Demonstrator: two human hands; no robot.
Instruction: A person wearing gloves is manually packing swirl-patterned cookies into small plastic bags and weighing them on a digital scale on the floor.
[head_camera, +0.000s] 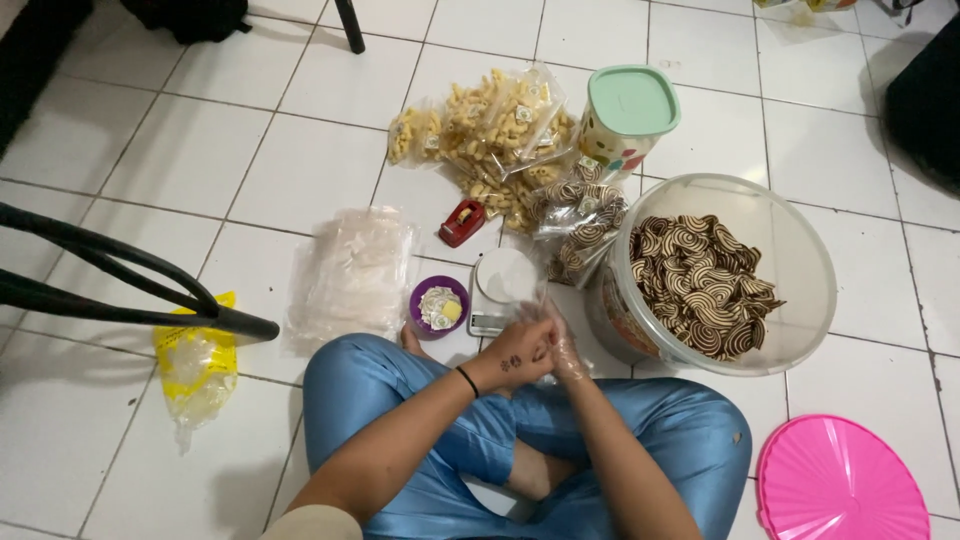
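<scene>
Looking down, I judged the packing partly done: several filled bags of pale yellow snacks (490, 130) and a few sealed bags of striped cookies (580, 215) already lay on the floor tiles (250, 150), while the big clear tub (800, 250) held plenty of loose striped cookies (700, 285). My left hand (518, 352) and right hand (565, 350) met just in front of the small kitchen scale (500, 290), fingers curled around a thin clear plastic bag (540, 305); whether it held anything I could not tell

Single head camera, looking steeply down, close over lap, probably seated
</scene>
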